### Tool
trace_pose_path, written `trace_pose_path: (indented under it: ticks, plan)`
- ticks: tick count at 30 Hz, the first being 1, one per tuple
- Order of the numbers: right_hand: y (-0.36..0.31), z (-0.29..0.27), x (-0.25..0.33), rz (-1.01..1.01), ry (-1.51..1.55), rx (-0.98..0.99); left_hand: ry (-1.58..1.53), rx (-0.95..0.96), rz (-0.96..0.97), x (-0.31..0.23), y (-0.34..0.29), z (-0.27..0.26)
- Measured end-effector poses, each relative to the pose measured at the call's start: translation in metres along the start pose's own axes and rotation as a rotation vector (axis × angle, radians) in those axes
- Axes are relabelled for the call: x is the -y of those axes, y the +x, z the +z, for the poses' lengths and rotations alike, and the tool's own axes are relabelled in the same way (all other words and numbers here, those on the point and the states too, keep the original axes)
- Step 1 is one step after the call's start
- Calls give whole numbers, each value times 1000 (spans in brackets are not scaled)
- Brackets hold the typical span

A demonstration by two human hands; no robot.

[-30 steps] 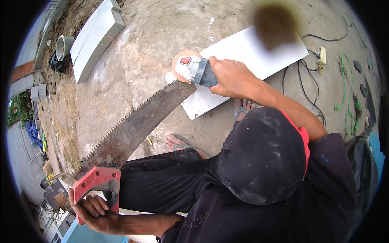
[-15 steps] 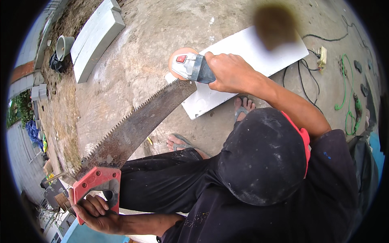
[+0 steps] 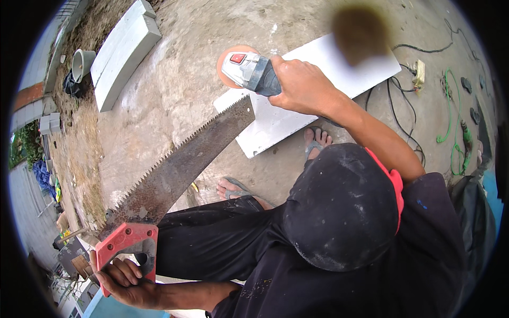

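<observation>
Neither my left hand nor my right hand shows. A person in a dusty black cap [image 3: 339,206] and dark clothes works just below me. This person's left hand [image 3: 124,278] grips the red handle [image 3: 124,236] of a hand saw. The rusty saw blade [image 3: 183,159] slants up to the right, its teeth facing up and left. The person's right hand [image 3: 305,85] is closed around the dark rear body of an angle grinder [image 3: 249,69]. An orange-brown disc [image 3: 225,66] shows beside its head, just above the blade's tip; the frames do not show whether they touch.
A white slab [image 3: 313,66] lies on the ground beyond the grinder. Long pale blocks [image 3: 124,55] and a grey bucket [image 3: 83,63] are at the far left. At right are black cables [image 3: 400,106], a pale power socket [image 3: 419,74] and a green cord [image 3: 448,100]. A brown blur covers part of the view.
The person's right hand and the grinder have shifted up and slightly left, with more of the disc above the blade. The saw's tip has risen a little. The view has moved slightly.
</observation>
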State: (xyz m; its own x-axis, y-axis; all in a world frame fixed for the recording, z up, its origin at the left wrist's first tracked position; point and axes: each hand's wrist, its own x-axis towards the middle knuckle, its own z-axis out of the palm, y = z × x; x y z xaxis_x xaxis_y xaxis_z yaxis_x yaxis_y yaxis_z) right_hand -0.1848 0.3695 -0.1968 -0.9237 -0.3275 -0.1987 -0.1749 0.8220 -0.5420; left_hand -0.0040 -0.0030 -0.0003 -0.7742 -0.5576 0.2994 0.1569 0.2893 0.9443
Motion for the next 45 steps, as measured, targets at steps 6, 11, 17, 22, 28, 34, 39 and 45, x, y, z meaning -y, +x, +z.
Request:
trace_pose_path:
  ticks: [6,11,17,22,28,34,39,45]
  plan:
    - [-13,1,-5,47,46,24,10,-39,-7,4,3,-9]
    - [-17,5,-5,72,84,107,-5,-76,-17,2,2,-4]
    - [-15,2,6,63,51,143,25,-29,-1,-4,-1,11]
    - [-16,1,6,69,40,167,7,12,10,-2,1,7]
    - [-18,3,4,29,-5,145,32,-23,27,-2,-1,8]
    - [-14,1,3,-14,-19,146,8,-33,29,0,0,3]
    - [-8,4,1,-22,0,158,12,-41,29,0,-2,1]
    - [-10,10,-2,-5,-2,146,20,-69,21,2,-4,7]
